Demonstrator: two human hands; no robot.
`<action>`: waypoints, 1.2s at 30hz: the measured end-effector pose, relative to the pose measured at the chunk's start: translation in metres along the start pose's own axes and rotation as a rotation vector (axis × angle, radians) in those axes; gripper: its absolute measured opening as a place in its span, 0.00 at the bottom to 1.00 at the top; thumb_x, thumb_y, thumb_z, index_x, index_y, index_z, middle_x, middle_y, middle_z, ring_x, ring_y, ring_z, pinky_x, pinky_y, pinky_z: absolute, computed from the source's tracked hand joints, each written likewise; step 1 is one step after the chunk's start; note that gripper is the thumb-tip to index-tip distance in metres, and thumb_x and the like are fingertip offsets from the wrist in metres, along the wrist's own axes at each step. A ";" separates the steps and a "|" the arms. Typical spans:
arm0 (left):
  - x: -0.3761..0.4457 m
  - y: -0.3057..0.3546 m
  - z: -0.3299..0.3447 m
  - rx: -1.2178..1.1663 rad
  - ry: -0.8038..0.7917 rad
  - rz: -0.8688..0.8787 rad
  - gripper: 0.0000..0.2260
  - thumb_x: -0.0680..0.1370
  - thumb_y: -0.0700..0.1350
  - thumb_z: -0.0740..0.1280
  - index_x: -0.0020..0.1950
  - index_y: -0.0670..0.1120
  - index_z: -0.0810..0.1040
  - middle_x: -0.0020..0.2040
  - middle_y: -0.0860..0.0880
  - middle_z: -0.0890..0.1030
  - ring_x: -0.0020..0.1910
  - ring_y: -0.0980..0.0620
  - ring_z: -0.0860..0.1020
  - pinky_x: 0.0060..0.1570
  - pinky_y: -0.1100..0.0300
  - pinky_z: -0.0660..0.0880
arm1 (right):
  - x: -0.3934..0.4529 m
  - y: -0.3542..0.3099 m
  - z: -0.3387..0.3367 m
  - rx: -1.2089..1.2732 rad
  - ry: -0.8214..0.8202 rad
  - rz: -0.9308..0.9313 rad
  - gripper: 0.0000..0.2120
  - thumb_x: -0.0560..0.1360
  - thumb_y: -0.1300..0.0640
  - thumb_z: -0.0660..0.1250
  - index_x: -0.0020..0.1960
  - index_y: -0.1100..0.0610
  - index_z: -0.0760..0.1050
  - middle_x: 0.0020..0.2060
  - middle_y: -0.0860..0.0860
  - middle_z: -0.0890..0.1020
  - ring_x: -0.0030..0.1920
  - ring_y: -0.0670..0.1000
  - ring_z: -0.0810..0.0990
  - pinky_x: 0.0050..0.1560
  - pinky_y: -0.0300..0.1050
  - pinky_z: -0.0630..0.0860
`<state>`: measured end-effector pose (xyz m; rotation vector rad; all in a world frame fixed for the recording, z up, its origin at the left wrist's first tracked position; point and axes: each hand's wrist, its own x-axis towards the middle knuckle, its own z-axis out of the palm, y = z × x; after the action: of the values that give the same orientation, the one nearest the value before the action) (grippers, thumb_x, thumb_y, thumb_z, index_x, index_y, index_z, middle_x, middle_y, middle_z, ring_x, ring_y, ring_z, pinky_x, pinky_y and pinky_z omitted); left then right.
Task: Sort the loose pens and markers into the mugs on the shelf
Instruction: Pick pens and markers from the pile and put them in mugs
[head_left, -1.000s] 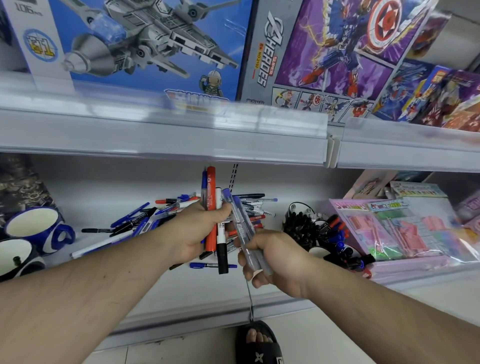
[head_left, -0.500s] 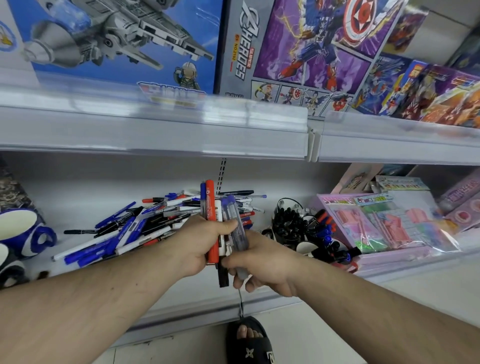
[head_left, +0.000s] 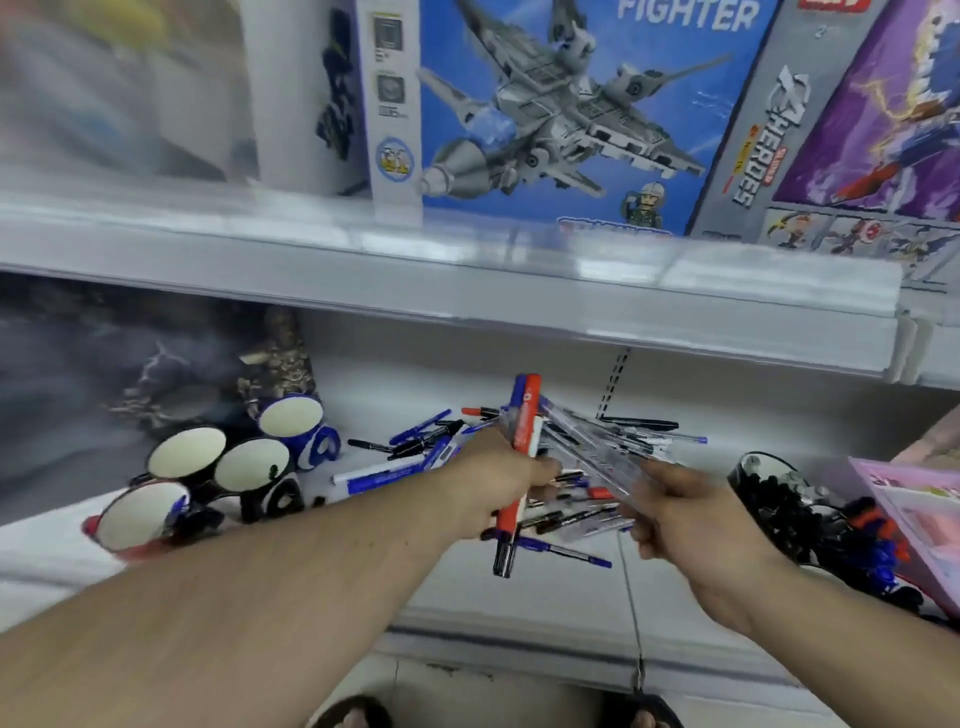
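Loose pens and markers (head_left: 587, 457), blue, black and red, lie heaped on the white lower shelf (head_left: 545, 597), and the view has swung left since half a second ago: four white-lined mugs (head_left: 223, 473) now show in a cluster at the left end of that shelf, where before only two peeked in at the edge. The left hand (head_left: 498, 478) grips an upright bundle, a red marker with a blue cap (head_left: 519, 457) the plainest of it, its black lower end poking out below the fist. That bundle was held the same way a moment ago. The right hand (head_left: 685, 514) has drawn apart from the left; earlier the two hands met at the bundle, and now there is a clear gap between them. Its fingers curl round a sheaf of clear-barrelled pens (head_left: 587, 447) that slants up and left toward the top of the marker. Just right of the heap stands a black mug stuffed with black-capped pens (head_left: 774, 493), which sat nearer the middle of the view before. Above, the blue fighter-jet toy box (head_left: 571, 114) has slid toward the middle of the upper shelf (head_left: 415, 280). The left side is motion-blurred.
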<state>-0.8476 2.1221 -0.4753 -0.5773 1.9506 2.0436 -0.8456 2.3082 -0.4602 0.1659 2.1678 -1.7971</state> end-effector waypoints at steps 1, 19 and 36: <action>-0.001 0.000 -0.015 0.051 0.000 0.013 0.13 0.75 0.39 0.72 0.58 0.45 0.75 0.51 0.46 0.85 0.41 0.52 0.85 0.45 0.58 0.80 | 0.004 -0.002 0.002 -0.027 -0.003 -0.006 0.09 0.81 0.67 0.60 0.53 0.61 0.79 0.30 0.53 0.75 0.28 0.49 0.69 0.25 0.40 0.68; -0.069 -0.030 -0.289 0.094 0.485 0.074 0.05 0.78 0.43 0.70 0.48 0.46 0.75 0.39 0.47 0.78 0.31 0.53 0.75 0.28 0.62 0.72 | 0.038 -0.028 0.221 -0.310 -0.300 -0.192 0.03 0.81 0.65 0.61 0.51 0.59 0.71 0.38 0.58 0.78 0.26 0.49 0.74 0.26 0.40 0.73; -0.080 -0.048 -0.333 -0.032 0.498 0.021 0.05 0.79 0.43 0.69 0.52 0.46 0.76 0.44 0.46 0.80 0.34 0.52 0.76 0.28 0.61 0.73 | 0.045 -0.003 0.278 -0.276 -0.183 -0.364 0.10 0.79 0.64 0.65 0.53 0.50 0.78 0.37 0.51 0.84 0.40 0.57 0.83 0.49 0.51 0.82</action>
<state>-0.7194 1.8008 -0.4891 -1.1713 2.1847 2.0926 -0.8420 2.0317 -0.5154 -0.4651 2.3918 -1.5808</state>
